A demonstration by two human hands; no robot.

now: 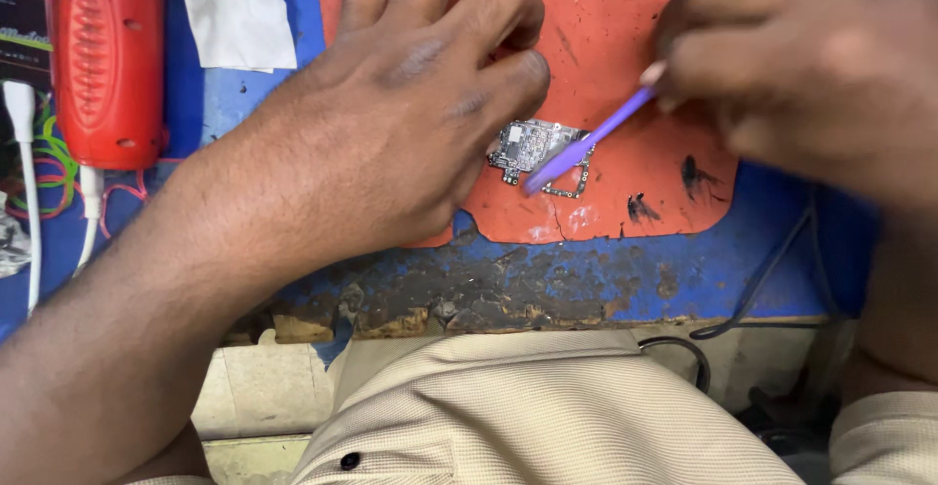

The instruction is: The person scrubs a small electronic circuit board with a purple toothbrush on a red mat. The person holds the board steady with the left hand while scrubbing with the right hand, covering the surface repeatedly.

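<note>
Head view, looking straight down at the bench (606,285).

Count: two hands, one circuit board, one purple tool, one orange mat, one red device, one white paper scrap, several cables.

Left hand (410,114), centre of frame: palm down on the orange mat (596,26), fingers curled, fingertips bearing on the left edge of the small circuit board (532,145). It pins the board rather than lifting it.

Right hand (811,55), upper right of frame: fingers bunched tight, pinching the upper end of a slim purple tool (586,143). The tool slants down to the left; its flat tip lies on the lower right part of the board. The hand is slightly blurred.

Circuit board: centre of frame, flat on the mat, between the two hands, partly covered by the left fingers.

Mat: scuffed, with black marks at the lower right and a notch in the bottom edge. It rests on a blue bench surface whose near edge is worn down to brown.

Upper left of frame: red plastic device (106,55), and just right of it the white paper scrap (234,11).

Far left: white cable (27,192), with green and red wires behind it.

Lower right: dark cable (757,285) hanging over the bench edge.

Bottom of frame: beige shirt (528,417).

No containers seen.
</note>
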